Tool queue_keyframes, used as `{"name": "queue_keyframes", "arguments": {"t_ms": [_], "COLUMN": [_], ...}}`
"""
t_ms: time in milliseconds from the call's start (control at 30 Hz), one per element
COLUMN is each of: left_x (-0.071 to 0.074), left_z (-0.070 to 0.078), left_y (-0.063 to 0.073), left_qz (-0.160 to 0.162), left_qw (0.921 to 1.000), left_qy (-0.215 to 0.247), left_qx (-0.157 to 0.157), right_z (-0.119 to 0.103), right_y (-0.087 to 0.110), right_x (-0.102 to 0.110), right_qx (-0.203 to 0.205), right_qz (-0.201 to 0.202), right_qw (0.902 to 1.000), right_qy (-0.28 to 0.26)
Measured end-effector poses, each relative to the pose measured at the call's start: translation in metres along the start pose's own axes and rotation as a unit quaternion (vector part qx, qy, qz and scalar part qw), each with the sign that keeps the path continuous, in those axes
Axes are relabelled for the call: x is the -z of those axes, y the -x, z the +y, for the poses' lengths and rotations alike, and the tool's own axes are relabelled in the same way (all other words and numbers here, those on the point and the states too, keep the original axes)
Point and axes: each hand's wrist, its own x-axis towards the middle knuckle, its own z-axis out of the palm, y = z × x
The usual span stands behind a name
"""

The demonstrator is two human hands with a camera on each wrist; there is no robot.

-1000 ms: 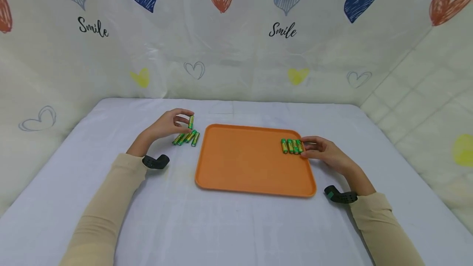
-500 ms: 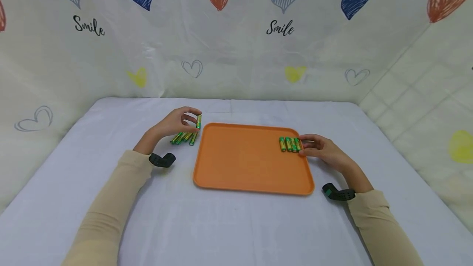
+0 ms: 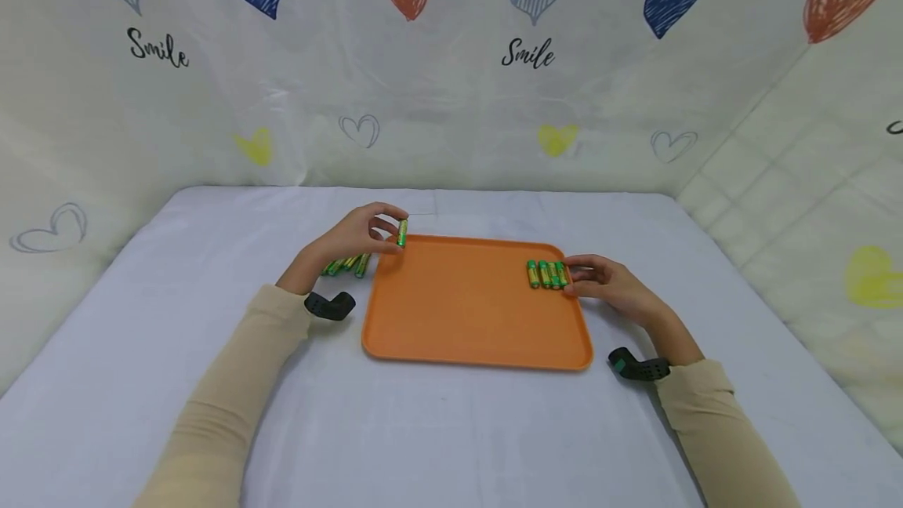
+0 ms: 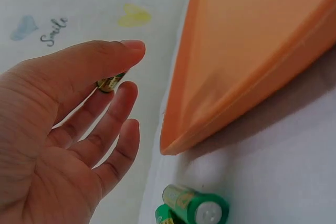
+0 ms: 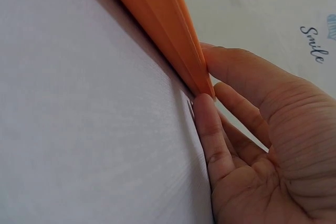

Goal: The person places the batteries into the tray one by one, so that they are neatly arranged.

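Observation:
My left hand (image 3: 360,227) pinches a green-and-gold battery (image 3: 402,232) upright between thumb and fingertips, over the back left corner of the orange tray (image 3: 473,312). In the left wrist view, the thumb mostly hides this battery (image 4: 110,83), while the lower fingers curl loosely. More batteries (image 3: 362,265) lie on the cloth left of the tray, partly behind the left hand. My right hand (image 3: 608,281) holds the tray's right edge. The right wrist view has its rim (image 5: 197,66) between thumb and a lower finger. Several batteries (image 3: 545,274) stand side by side inside, right at these fingertips.
A white cloth (image 3: 437,429) covers the table beneath the tray. Behind rises a pale backdrop (image 3: 444,155) printed with hearts and "Smile". Black wrist devices (image 3: 329,306) sit below both hands.
My left hand has carried the battery rightward, from above the loose batteries to the tray's back left corner. My right hand stays at the tray's right edge; the head view has shifted slightly.

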Motion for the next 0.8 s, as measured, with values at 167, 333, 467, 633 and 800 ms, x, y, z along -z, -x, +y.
{"name": "queue_keyframes", "arguments": {"t_ms": [167, 333, 467, 633, 800], "left_x": [-0.010, -0.019, -0.025, -0.031, -0.039], "left_z": [0.007, 0.011, 0.012, 0.013, 0.018], "left_y": [-0.009, -0.017, -0.021, -0.027, -0.034], "left_qz": [-0.008, -0.014, -0.017, -0.024, -0.032], "left_qw": [0.9998, 0.9995, 0.9995, 0.9995, 0.9988], "left_qy": [0.015, 0.024, 0.022, 0.016, 0.027], "left_qx": [-0.010, -0.016, -0.012, -0.015, -0.026], "right_z": [0.001, 0.002, 0.002, 0.002, 0.002], "right_y": [-0.001, -0.004, -0.004, -0.004, -0.003], "right_x": [0.002, 0.004, 0.003, 0.003, 0.004], "right_qx": [0.000, -0.001, 0.000, 0.002, 0.001], "right_qz": [-0.001, -0.001, 0.002, 0.002, 0.004], "right_qw": [1.0000, 1.0000, 1.0000, 1.0000, 1.0000], "right_qy": [-0.006, -0.001, 0.005, -0.001, -0.003]}}
